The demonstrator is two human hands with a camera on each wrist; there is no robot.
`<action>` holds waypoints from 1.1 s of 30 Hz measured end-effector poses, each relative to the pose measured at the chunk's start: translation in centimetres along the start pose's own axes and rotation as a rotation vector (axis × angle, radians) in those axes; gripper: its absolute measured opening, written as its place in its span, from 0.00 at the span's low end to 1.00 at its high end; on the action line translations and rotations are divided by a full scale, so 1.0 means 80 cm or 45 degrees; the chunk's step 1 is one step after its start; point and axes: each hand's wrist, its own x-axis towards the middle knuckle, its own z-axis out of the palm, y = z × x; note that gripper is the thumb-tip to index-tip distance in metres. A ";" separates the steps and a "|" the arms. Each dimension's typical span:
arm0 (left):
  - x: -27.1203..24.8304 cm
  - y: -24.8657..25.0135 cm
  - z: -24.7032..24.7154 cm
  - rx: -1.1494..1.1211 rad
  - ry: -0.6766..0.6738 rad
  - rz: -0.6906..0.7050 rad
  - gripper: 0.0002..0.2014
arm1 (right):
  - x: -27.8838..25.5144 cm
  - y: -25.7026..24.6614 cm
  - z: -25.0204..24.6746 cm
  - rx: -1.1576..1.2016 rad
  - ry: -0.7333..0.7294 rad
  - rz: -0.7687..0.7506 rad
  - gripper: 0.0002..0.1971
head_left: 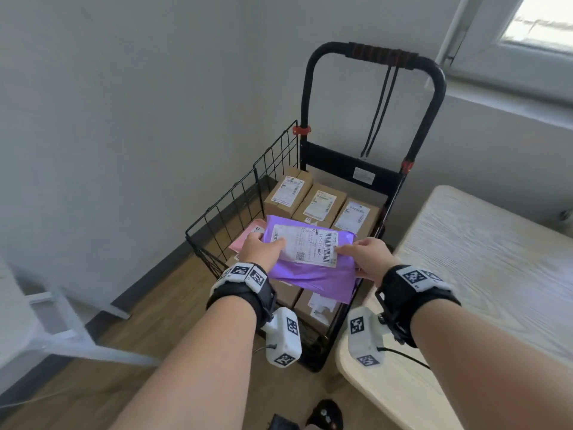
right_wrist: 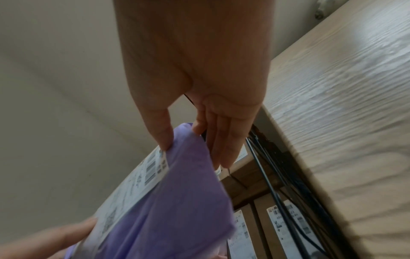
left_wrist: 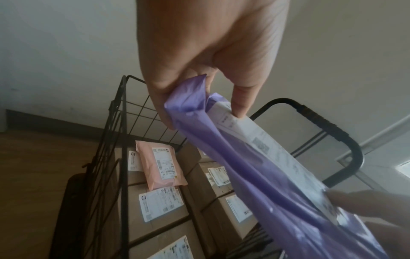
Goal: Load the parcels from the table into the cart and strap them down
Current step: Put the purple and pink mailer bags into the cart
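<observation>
Both hands hold the soft purple plastic mailer bag [head_left: 313, 268] with white label above the black wire-sided cart [head_left: 235, 197]: left hand [head_left: 260, 248] pinches its 9 o'clock edge, right hand [head_left: 367, 257] its 3 o'clock edge. Brown cardboard boxes [head_left: 322, 201] fill the cart; pink mailer [left_wrist: 160, 165] at 9 o'clock. Pale wood tabletop [head_left: 483, 259] at 3 o'clock.

Bare forearms, black wrist straps [head_left: 245, 293] bearing white marker-tagged camera modules [head_left: 282, 336]

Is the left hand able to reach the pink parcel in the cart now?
Probably not yet: the left hand grips the purple mailer, held over the cart. The pink parcel lies uncovered on the boxes, close below.
</observation>
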 end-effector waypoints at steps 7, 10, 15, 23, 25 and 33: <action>0.060 0.022 0.006 0.022 -0.042 0.012 0.18 | 0.042 -0.029 0.006 -0.012 0.035 0.013 0.13; 0.083 0.028 0.017 0.132 -0.031 -0.003 0.19 | 0.060 -0.032 0.011 -0.019 0.098 0.049 0.18; 0.144 0.025 0.052 0.350 -0.115 -0.006 0.16 | 0.106 -0.019 0.019 0.009 0.100 0.232 0.05; 0.234 -0.017 0.108 0.643 -0.414 -0.031 0.11 | 0.184 0.020 0.044 -0.113 0.200 0.483 0.12; 0.252 -0.033 0.118 0.724 -0.485 -0.051 0.11 | 0.199 0.023 0.057 -0.188 0.209 0.537 0.08; 0.310 -0.091 0.147 0.822 -0.686 -0.138 0.07 | 0.251 0.064 0.098 -0.184 0.187 0.765 0.10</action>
